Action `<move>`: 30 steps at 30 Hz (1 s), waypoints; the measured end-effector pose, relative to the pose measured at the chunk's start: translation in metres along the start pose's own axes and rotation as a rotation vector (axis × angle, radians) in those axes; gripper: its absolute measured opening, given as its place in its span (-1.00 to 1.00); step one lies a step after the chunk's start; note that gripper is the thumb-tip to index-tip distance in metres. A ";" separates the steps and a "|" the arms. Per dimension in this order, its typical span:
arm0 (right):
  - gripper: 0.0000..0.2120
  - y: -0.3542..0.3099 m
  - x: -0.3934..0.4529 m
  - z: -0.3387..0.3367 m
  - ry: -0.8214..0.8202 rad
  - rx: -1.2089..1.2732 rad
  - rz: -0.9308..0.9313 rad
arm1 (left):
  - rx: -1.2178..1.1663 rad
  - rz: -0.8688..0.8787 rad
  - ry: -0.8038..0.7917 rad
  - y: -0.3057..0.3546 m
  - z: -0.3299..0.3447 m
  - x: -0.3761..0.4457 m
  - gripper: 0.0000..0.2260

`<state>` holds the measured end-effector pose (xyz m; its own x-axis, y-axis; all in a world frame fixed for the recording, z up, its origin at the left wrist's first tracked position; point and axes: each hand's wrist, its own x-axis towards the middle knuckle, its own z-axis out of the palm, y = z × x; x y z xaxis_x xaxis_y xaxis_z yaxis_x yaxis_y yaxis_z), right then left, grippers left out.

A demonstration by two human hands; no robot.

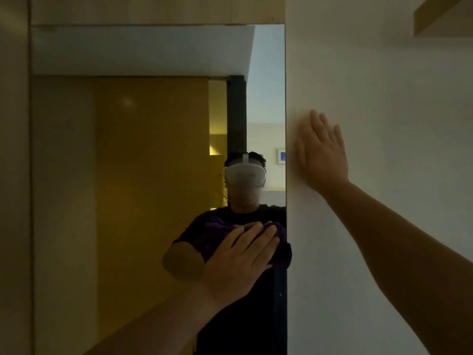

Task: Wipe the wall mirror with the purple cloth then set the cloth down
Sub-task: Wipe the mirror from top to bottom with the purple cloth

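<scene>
The tall wall mirror [128, 175] fills the left and middle of the head view, its right edge meeting a white wall. My left hand [240, 260] lies flat on the purple cloth [282, 254], pressing it against the glass near the mirror's right edge, about chest height. Most of the cloth is hidden under my hand; purple folds show above and to the right of my fingers. My right hand [323, 155] rests flat with fingers spread on the white wall, just right of the mirror's edge, holding nothing.
The white wall [384, 98] runs along the right side. A wooden shelf [445, 16] sticks out at the top right. A beige panel [14, 175] borders the mirror on the left. The glass reflects a person wearing a headset and a yellow-lit room.
</scene>
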<state>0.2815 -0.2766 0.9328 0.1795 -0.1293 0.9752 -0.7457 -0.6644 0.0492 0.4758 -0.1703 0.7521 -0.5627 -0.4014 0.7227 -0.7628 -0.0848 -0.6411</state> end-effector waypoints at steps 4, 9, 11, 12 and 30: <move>-0.43 -0.022 -0.011 -0.012 0.054 0.079 -0.006 | -0.076 0.000 0.132 -0.014 -0.015 0.003 -0.57; -0.56 -0.065 -0.032 -0.012 0.069 0.132 -0.040 | -0.085 -0.070 0.246 -0.055 -0.033 -0.023 -0.60; -0.58 -0.089 -0.043 -0.004 0.036 0.116 -0.068 | -0.107 -0.104 0.266 -0.076 -0.042 -0.042 -0.63; -0.57 -0.104 -0.050 0.000 0.013 0.124 -0.081 | -0.112 -0.122 0.270 -0.087 -0.046 -0.053 -0.64; -0.41 -0.255 -0.114 0.095 -0.086 -0.166 -0.219 | 0.097 -0.131 0.200 -0.312 -0.090 -0.178 -0.66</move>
<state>0.5121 -0.1622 0.7883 0.3963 -0.0628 0.9160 -0.7771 -0.5543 0.2982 0.7854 0.0095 0.8463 -0.5205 -0.1933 0.8317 -0.8047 -0.2148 -0.5535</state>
